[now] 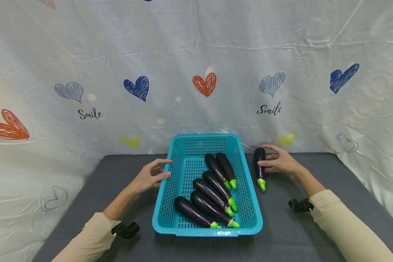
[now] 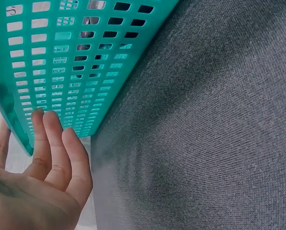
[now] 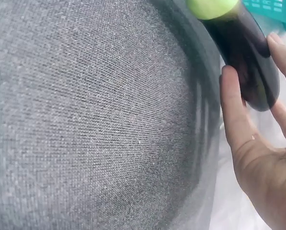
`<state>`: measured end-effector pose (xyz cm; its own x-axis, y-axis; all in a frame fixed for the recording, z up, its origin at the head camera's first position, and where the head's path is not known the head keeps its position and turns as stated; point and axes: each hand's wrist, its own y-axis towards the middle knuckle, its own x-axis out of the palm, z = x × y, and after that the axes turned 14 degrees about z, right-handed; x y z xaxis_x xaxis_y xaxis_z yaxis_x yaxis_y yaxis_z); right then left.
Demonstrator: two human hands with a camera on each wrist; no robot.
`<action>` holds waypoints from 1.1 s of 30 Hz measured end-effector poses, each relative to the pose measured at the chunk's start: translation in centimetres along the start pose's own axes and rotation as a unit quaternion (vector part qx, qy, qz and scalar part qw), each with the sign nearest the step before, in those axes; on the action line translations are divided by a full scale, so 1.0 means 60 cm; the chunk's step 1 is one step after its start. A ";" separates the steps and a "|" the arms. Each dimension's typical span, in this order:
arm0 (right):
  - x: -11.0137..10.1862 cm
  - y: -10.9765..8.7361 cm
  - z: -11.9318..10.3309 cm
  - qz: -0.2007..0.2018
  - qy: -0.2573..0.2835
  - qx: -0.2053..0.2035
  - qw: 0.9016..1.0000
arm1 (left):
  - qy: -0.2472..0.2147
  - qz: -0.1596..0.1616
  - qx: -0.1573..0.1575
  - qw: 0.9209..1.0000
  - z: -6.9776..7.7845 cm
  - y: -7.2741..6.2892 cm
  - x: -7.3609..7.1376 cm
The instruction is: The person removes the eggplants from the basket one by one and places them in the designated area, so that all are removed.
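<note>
My right hand (image 1: pixel 280 162) pinches an eggplant (image 1: pixel 259 157) between thumb and fingers, to the right of the basket. Its green stem end points toward me. The right wrist view shows the thumb on one side of that glossy dark eggplant (image 3: pixel 248 52) and fingertips on the other. At the left side of a turquoise plastic basket (image 1: pixel 207 231), my left hand (image 1: pixel 150 174) touches the rim with loosely extended fingers. Up close, its fingers (image 2: pixel 56 158) lie against the perforated outer wall. Several eggplants (image 1: pixel 213 194) lie slanted inside the basket, mostly on its right and near side.
The basket stands on a dark grey cloth-covered table (image 1: pixel 281 233). Behind it hangs a white curtain (image 1: pixel 170 47) printed with hearts and words. A thin white cord runs behind the basket's right corner. Black straps with cameras (image 1: pixel 300 205) sit at both wrists.
</note>
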<state>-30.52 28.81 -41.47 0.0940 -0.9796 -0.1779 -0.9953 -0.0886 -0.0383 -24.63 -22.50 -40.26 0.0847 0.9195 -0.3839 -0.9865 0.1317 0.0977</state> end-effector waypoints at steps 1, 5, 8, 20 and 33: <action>0.001 0.002 0.001 0.000 -0.003 0.002 1.000 | 0.000 0.000 0.000 1.000 0.000 0.000 0.000; 0.004 0.008 0.005 -0.007 -0.016 -0.003 1.000 | 0.000 0.000 -0.001 1.000 0.000 0.000 0.000; 0.007 0.013 0.008 -0.009 -0.020 -0.001 1.000 | -0.003 0.000 -0.001 1.000 0.001 0.000 0.000; 0.014 0.025 0.012 0.000 -0.048 0.010 0.999 | 0.002 0.001 0.001 1.000 0.001 0.000 0.001; 0.010 0.029 0.005 -0.007 -0.069 0.017 0.997 | 0.001 0.002 0.002 1.000 0.003 0.000 0.001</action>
<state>-32.18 28.15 -41.96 0.1118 -0.9439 -0.3107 -0.9929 -0.0929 -0.0750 -24.60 -22.35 -40.14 0.0806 0.9193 -0.3853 -0.9863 0.1294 0.1022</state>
